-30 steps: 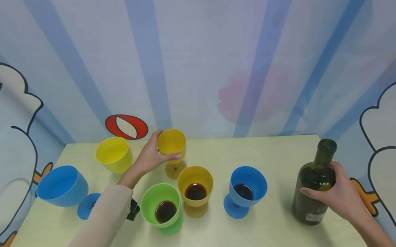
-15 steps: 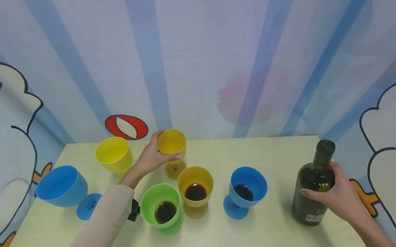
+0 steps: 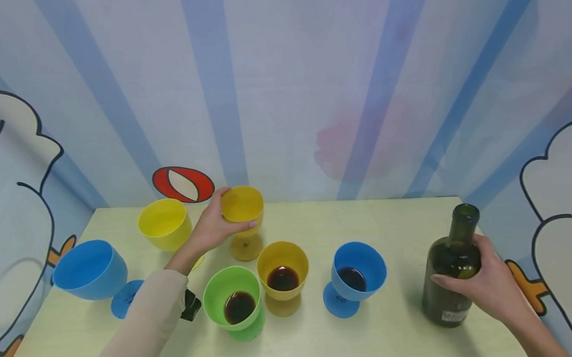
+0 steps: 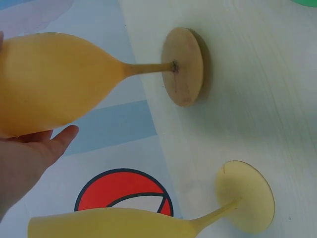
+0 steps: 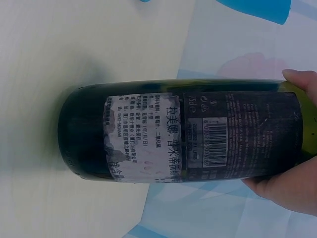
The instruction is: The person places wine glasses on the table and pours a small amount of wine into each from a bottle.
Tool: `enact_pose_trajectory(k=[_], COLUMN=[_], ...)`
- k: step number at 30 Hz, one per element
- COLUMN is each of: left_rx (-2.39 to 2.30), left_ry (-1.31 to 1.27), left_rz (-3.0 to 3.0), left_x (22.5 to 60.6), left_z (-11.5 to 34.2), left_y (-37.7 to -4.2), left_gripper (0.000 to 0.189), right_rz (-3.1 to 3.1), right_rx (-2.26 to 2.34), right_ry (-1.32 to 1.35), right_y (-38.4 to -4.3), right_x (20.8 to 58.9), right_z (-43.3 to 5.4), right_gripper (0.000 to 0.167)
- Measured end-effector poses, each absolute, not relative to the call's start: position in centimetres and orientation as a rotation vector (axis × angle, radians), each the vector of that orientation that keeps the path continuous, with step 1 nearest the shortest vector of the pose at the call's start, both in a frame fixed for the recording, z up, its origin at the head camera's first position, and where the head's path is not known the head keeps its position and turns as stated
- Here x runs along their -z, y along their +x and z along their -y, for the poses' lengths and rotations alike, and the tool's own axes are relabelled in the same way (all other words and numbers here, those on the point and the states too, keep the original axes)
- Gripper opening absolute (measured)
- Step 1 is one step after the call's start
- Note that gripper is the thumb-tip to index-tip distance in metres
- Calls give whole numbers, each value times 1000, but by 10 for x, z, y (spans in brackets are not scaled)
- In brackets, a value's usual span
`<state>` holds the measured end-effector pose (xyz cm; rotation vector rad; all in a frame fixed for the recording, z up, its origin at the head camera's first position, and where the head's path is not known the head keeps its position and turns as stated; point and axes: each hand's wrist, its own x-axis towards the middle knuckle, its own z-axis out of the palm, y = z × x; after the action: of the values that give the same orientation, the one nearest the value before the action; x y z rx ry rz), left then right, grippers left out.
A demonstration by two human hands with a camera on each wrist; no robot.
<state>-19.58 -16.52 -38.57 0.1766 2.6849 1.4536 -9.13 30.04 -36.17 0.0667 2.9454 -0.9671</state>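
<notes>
Near the table's back edge, my left hand point(image 3: 213, 226) grips an orange-yellow goblet point(image 3: 242, 208) round its bowl, thumb across the near side. In the left wrist view the goblet's round foot point(image 4: 183, 67) is right at the tabletop, and no liquid shows in the bowl from above. On the right side, my right hand point(image 3: 492, 280) holds a dark green wine bottle point(image 3: 450, 281) around its upper body. The bottle is uncapped and nearly upright, with its base close to the table. Its printed back label point(image 5: 143, 136) faces the right wrist camera.
Dark liquid lies in a green goblet point(image 3: 234, 297), another orange-yellow goblet point(image 3: 283, 252) and a blue goblet point(image 3: 358, 270). On the left stand a lighter yellow goblet point(image 3: 163, 224) and a wide blue goblet point(image 3: 91, 271). A printed backdrop point(image 3: 289, 94) rises behind the table point(image 3: 384, 339).
My left hand has shifted slightly left along with the orange-yellow goblet. The bottle's neck has tipped a little to the left, bringing it more upright. The other goblets stay in place.
</notes>
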Motion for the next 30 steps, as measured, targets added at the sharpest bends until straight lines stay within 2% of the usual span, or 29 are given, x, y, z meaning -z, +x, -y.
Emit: enact_pose_trajectory(k=[10,30], left_rx=[-1514,-1484], left_ry=[110,255], left_rz=[-2702,-2775], left_x=[371,328], left_z=[176,182], left_y=[-188,-165], left_gripper=[103,102], right_rz=[-2970,-3036], right_rx=[949,938], right_ry=[44,-27], right_y=[-91,-91], right_x=[362,364], right_z=[-298,-294], right_gripper=[98,93])
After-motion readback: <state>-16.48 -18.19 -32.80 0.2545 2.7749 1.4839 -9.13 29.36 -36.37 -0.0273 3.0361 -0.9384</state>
